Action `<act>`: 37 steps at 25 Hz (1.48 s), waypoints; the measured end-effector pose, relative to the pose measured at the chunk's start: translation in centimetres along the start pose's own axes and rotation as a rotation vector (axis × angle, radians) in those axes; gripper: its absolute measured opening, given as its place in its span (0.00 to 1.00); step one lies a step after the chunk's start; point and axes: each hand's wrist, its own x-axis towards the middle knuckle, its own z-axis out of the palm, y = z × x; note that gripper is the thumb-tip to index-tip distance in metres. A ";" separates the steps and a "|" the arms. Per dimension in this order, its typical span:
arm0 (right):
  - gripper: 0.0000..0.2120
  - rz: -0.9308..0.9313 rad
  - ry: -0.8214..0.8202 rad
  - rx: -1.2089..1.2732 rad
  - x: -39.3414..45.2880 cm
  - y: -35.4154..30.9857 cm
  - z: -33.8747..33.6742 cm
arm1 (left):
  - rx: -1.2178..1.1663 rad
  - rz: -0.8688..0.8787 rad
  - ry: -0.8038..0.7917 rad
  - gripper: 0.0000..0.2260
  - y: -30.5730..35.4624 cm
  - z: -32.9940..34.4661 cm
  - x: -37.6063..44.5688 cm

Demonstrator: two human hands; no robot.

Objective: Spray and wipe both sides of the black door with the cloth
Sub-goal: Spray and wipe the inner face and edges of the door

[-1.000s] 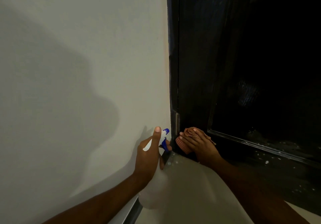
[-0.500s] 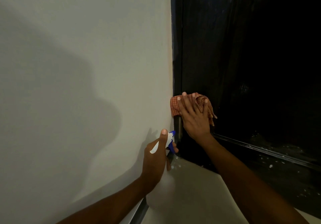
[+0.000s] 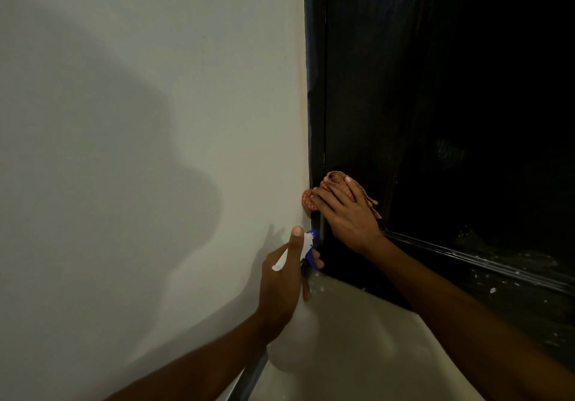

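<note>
Readable text: none anywhere in view.
Spray bottle (image 3: 306, 249): held in the left hand (image 3: 280, 288); white head and blue trigger show no label, brand or number; the body below the hand is blurred and pale, with no print to be made out.
Cloth (image 3: 311, 203): under the right hand (image 3: 348, 214); an orange check pattern only, no tag or lettering.
Black door (image 3: 466, 120): above and to the right of the right hand; glossy dark panel with pale specks near its lower rail, no sign, number or plate.
Wall (image 3: 155, 120): to the left of both hands; plain, with shadows only, no writing.
</note>
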 end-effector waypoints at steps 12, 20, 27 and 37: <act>0.29 -0.340 -0.375 -0.277 -3.7 -4.3 2.5 | -0.015 -0.017 0.043 0.23 -0.7 -0.4 0.4; 0.32 -0.218 -0.227 -0.272 -0.2 0.3 -0.8 | 0.018 0.052 0.027 0.31 -0.2 -0.9 0.4; 0.47 0.025 -0.051 -0.203 2.2 3.3 -5.7 | -0.002 0.031 -0.003 0.29 0.5 -1.4 -0.4; 0.39 -0.037 -0.078 -0.304 -12.4 11.8 -10.4 | -0.084 0.002 -0.186 0.31 1.7 3.9 -1.3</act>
